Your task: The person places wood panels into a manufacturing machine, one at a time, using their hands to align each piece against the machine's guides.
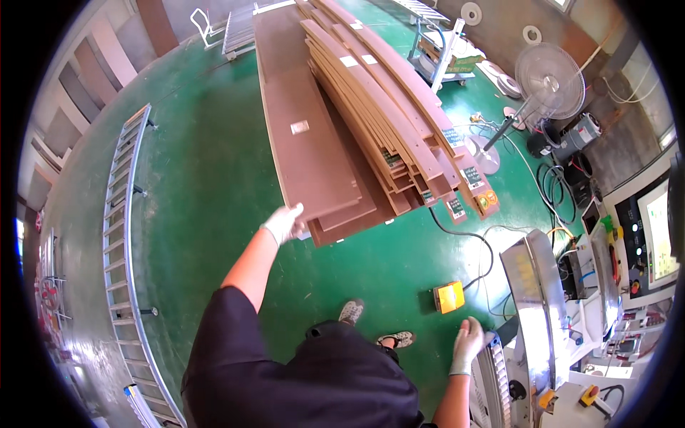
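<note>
My left hand (284, 223), in a white glove, is at the near left corner of a long brown board (314, 164). Its fingers are closed at the board's edge; their undersides are hidden. This board lies on top of other brown boards and carries a small white label (300, 127). Lower right, my right hand (467, 345), also gloved, hangs beside the metal machine (531, 299) with loosely bent fingers apart and nothing visible in them.
Stacked narrower brown planks (378, 107) lie right of the board. A yellow foot-pedal box (449, 297) with a black cable sits on the green floor. A roller conveyor (118, 242) runs along the left. A standing fan (549, 82) and a control panel (646, 235) are on the right.
</note>
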Demonstrator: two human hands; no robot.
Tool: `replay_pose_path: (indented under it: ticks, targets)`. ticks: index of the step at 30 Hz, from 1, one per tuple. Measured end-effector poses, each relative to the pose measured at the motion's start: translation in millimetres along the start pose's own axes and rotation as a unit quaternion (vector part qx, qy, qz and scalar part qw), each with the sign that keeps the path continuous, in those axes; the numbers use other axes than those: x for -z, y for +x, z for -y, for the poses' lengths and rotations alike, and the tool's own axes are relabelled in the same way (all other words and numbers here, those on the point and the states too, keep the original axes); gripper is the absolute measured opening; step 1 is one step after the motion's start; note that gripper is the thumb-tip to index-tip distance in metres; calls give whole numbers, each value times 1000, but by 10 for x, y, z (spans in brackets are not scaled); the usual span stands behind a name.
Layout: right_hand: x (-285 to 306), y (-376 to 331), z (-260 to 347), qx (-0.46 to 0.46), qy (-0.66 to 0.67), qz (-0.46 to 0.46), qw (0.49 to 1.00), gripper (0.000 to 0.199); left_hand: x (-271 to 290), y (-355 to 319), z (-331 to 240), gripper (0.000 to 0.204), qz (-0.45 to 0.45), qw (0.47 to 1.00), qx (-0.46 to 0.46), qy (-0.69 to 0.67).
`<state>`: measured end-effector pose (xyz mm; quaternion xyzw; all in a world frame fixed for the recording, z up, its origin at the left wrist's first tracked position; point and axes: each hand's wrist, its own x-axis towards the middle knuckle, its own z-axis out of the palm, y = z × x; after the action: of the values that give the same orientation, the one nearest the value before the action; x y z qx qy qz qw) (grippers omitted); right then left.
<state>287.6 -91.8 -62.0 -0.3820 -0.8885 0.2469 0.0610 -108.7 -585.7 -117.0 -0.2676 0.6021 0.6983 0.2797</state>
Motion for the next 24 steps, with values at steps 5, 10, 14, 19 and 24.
replay_pose_path:
  ticks: [5,10,14,19,24]
  targets:
    - [-657,-403,882,-28,433,417,798,56,-522,-866,957,32,64,997,26,45]
    - [-1256,-502,1327,-190,607,412,653,54,-1298,-1646,1844,47,321,938,129,19]
    - [-1096,-634,921,-172,588,289,736,44,-1361,-1637,1900,50,290,911,262,-128]
    - [-233,-909,726,-193,577,173,775,36,-985,-1077,913,56,126,928,41,-349]
    - [345,-957,262,-182,522,-26,833,32,-1188,-1047,891,51,127,949,34,-287]
